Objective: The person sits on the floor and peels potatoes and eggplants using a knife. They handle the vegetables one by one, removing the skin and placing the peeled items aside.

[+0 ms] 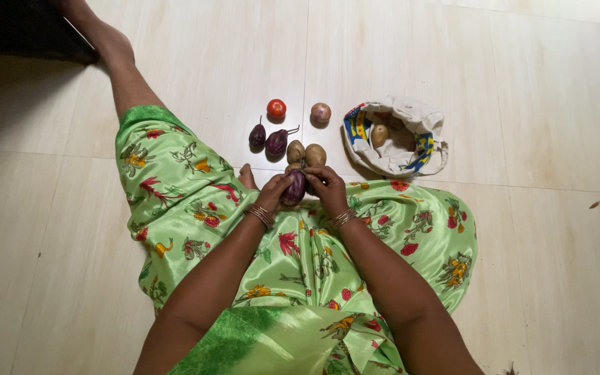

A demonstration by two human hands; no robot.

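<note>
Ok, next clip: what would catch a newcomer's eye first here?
Probably the bright green floral cloth spread over the person's lap on the pale tiled floor. At its front edge, the left hand and right hand together hold a small purple eggplant. Just beyond lie loose vegetables, including a red tomato, beside an open cloth bag.

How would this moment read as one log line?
left hand: holds eggplant | right hand: on same eggplant | floor: tomato, onion, potatoes, cloth bag

ahead: potatoes (305,153), two eggplants (267,139), tomato (276,108), onion (321,112) block | right: cloth bag (421,128) | far left and right: bare floor (543,229) open
</note>
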